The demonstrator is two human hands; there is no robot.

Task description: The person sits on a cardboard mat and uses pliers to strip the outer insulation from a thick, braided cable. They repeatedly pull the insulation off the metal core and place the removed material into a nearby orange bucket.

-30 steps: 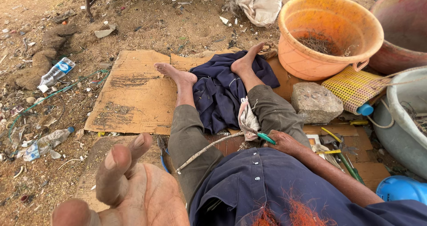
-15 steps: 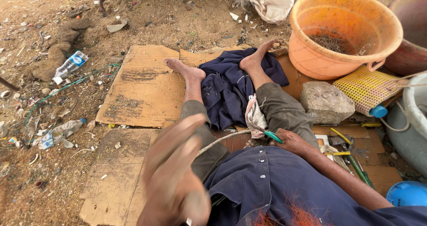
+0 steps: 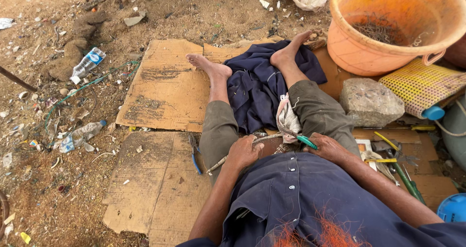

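I sit on flattened cardboard with my bare legs stretched out. My left hand rests on my left thigh, fingers curled over a thin metal rod that runs slantwise across my lap. My right hand lies on my right thigh and grips a green-handled tool, its tip pointing toward a pale rag. A dark blue cloth is spread between my shins. Blue-handled pliers lie on the cardboard just left of my left knee.
An orange basin with rusty wire scraps stands at the upper right, a grey stone and a yellow mesh mat beside it. More hand tools lie to my right. Plastic bottles and litter dot the dirt at left.
My left hand, raised close to the camera before, has come down onto my lap and closed over the thin rod. My right hand has stayed on the green-handled tool.
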